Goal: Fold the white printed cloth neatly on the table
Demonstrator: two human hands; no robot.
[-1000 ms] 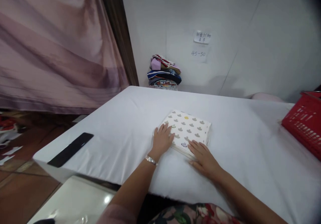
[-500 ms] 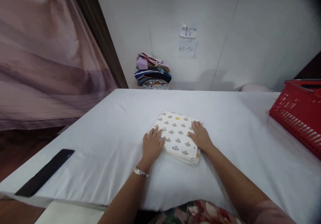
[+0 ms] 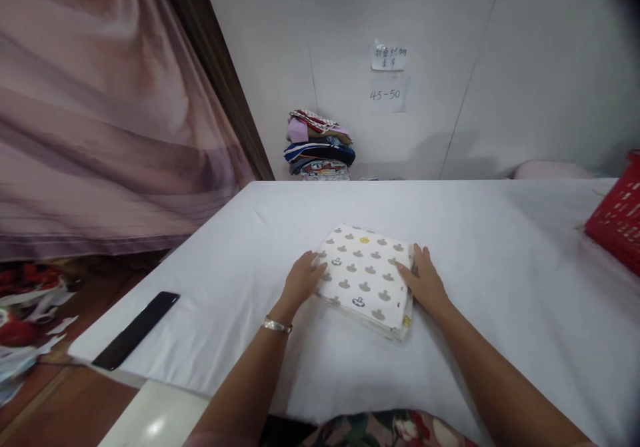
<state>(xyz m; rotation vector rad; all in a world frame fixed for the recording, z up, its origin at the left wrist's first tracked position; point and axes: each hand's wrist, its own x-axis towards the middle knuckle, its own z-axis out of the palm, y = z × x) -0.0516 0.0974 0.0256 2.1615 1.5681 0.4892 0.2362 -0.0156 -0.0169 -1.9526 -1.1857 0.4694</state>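
Folded cloth (image 3: 363, 273) lies flat on the bench (image 3: 225, 260), around the middle, set at a slant. White ground; rows of grey mushroom-like prints, among them a yellow one, one in green outline, one in dark blue. Several layers show along the near edge.

Left hand (image 3: 301, 277): at the cloth's left edge, fingers close together, thumb apart from them and reaching the top layer. Silvery bracelet (image 3: 277, 325) on that wrist. Right hand (image 3: 425, 280): at the right edge, fingers slightly spread along the side, thumb set apart and over the print. Both hands are open about the edges; pressure on the cloth cannot be told.

Writing: two papers on the wall (image 3: 430, 40), one above the other. Lower paper (image 3: 388, 95) reads "45-50", by hand. Upper paper (image 3: 389, 57) carries two lines of handwritten Chinese characters, too blurred to read surely.

Beyond the bench's far edge, a stack (image 3: 320, 147) of folded fabrics, by the wall. Red basket (image 3: 620, 213) at far right. Black strip (image 3: 136, 331) near the bench's left corner. Pink curtain (image 3: 100, 100) hangs at left.
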